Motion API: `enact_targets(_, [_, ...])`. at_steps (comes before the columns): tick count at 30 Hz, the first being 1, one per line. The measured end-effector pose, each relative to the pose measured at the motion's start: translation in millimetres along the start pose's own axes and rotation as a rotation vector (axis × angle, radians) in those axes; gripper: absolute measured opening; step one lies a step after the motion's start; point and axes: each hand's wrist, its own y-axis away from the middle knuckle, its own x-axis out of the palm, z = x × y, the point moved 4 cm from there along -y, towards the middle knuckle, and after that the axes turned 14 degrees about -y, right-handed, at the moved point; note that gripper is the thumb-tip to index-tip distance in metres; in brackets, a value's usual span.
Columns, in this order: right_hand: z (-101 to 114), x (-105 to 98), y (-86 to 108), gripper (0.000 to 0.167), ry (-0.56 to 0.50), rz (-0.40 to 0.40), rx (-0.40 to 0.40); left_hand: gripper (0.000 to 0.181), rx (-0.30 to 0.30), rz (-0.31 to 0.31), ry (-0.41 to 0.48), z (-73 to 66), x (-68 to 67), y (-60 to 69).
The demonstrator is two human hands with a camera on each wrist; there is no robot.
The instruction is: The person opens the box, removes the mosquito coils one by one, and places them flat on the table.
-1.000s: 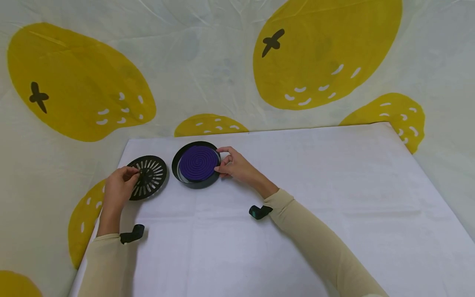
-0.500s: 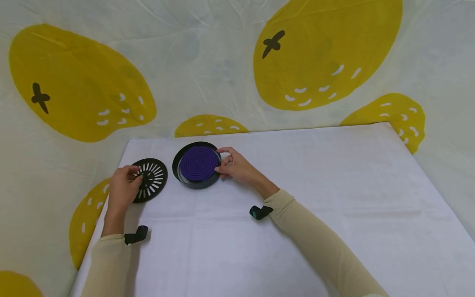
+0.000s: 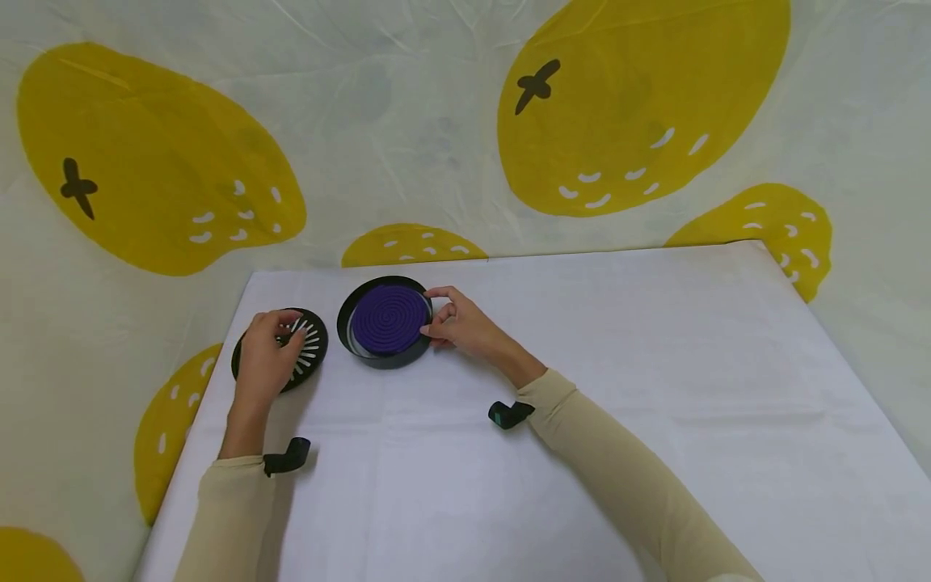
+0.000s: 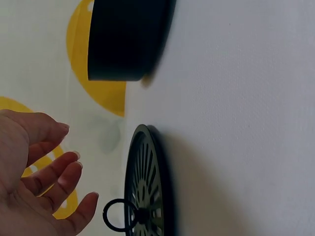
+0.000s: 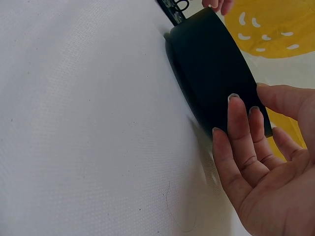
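Observation:
Over the slotted black lid (image 3: 313, 343) hangs my left hand (image 3: 267, 356), fingers bent loosely. The left wrist view shows the hand (image 4: 44, 172) apart from the lid (image 4: 142, 172), whose wire ring (image 4: 105, 215) stands up with nothing through it. Right of the lid is a round black tin (image 3: 385, 363) containing a purple spiral coil (image 3: 389, 319). My right hand (image 3: 469, 327) holds the tin's right side. In the right wrist view, the fingers of that hand (image 5: 266, 167) lie along the tin's outer wall (image 5: 211, 64), thumb at the rim.
A white cloth (image 3: 582, 364) covers the table beneath both items. Behind it hangs a pale sheet (image 3: 407, 121) printed with yellow fruit. Each wrist carries a small black camera, one at the left (image 3: 289, 457) and one at the right (image 3: 511, 415).
My left hand has let go of the lid's centre and moved right over it. The lid has settled flatter on the table. My right hand and the tin have stayed put.

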Motion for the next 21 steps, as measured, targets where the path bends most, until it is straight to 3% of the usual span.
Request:
enact_targets(6, [0,0,-0.2,0.063,0.004,-0.004,0.002,0.033,0.018,-0.003,0.014,-9.7,3.1,-2.6])
enact_targets(14, [-1,-1,-0.3,0.063,0.0,-0.004,0.004,0.034,0.021,0.042,0.057,-22.2,8.1,-4.4])
enact_targets(21, [-1,0,-0.6,0.064,-0.022,0.003,0.004,0.032,0.067,0.032,0.11,-32.1,10.8,-6.0])
